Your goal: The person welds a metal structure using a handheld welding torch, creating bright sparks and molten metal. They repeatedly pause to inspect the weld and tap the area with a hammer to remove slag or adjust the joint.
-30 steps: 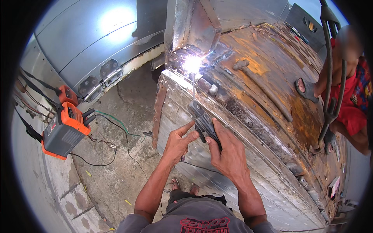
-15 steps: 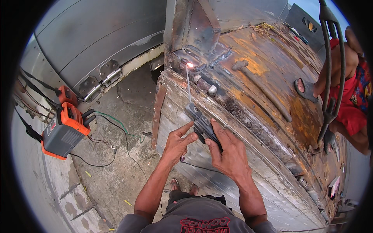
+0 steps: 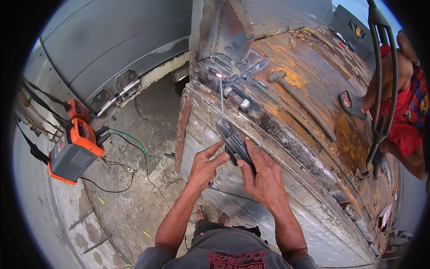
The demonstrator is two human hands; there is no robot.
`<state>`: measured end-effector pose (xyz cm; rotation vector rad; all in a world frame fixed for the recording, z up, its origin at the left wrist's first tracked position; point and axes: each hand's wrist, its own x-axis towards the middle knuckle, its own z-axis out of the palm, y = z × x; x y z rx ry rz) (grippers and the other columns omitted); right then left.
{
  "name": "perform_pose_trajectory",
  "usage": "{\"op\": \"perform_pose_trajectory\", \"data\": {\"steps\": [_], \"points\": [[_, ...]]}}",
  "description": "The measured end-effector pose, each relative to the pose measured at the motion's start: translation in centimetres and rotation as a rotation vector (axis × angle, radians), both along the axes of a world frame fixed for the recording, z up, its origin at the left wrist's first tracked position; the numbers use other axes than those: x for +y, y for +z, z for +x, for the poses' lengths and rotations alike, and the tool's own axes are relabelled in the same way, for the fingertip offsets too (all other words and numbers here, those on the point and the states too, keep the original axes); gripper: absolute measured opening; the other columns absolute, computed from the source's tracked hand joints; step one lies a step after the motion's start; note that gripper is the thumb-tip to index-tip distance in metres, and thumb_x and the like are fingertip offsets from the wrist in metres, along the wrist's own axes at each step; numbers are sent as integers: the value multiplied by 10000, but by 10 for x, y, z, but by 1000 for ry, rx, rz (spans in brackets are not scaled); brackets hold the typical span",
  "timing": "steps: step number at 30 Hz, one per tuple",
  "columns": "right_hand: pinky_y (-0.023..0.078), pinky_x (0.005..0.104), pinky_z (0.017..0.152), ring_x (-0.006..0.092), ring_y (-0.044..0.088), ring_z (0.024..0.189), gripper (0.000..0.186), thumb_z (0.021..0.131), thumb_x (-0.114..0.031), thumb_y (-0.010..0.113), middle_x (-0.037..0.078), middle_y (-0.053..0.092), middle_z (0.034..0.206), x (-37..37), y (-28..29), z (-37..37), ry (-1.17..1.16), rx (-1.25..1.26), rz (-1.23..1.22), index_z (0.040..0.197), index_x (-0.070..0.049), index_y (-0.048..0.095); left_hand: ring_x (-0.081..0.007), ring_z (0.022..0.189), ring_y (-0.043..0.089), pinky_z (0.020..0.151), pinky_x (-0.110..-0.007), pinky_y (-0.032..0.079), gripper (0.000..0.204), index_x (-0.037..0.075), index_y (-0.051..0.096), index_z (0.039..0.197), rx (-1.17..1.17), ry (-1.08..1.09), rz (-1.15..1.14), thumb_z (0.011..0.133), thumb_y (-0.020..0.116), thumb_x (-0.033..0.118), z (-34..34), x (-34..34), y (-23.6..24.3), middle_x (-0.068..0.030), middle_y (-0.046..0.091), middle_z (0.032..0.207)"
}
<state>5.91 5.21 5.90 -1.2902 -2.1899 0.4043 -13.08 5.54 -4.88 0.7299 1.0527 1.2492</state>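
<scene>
A welding electrode holder [image 3: 234, 142] is gripped by my right hand [image 3: 265, 174], its fingers wrapped along the far side and its thumb on top. My left hand [image 3: 207, 167] steadies the same holder from the left, with thumb and index fingertips against its side and the other fingers curled. From the holder's jaw a thin welding rod [image 3: 221, 97] points away from me. Its tip glows red beside a welded joint [image 3: 214, 71] at the corner of the rusty metal bed. Close to the rod lies a short round hinge barrel [image 3: 237, 97], fixed along the edge.
On the rusty metal bed [image 3: 322, 71] lies a hammer [image 3: 304, 105]. An orange and grey welding machine [image 3: 74, 152] hangs by straps at left, cables trailing over the concrete floor [image 3: 121, 188]. At right, a person in red shorts [image 3: 405, 121] is beside a turnbuckle-like metal frame [image 3: 378, 89].
The glow at the rod's tip has become smaller and dimmer. The holder and rod have shifted slightly to the right, both hands staying on the holder.
</scene>
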Motion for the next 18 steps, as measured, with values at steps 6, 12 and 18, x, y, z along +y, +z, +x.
{"op": "perform_pose_trajectory", "data": {"steps": [6,12,18], "points": [[591,505,666,429,747,793,616,1016,-227,718,245,730,1022,1,-2,0,-6,4,3,1581,-52,545,-16,465,384,414,-247,294,910,-25,573,1552,32,20,-8,865,932,452,1,1,4,-92,773,955],[582,504,672,424,741,787,634,1013,-219,722,227,720,1010,2,-4,1,8,13,4,1594,-58,524,-16,468,400,412,-244,309,981,-52,568,1543,55,27,0,828,945,503,1,1,6,-126,780,1015],[581,500,673,421,741,801,644,1009,-210,730,222,718,1008,2,-5,3,15,24,19,1598,-58,517,-15,473,408,413,-242,316,995,-61,567,1539,67,35,0,822,945,516,1,1,5,-134,784,1050]]}}
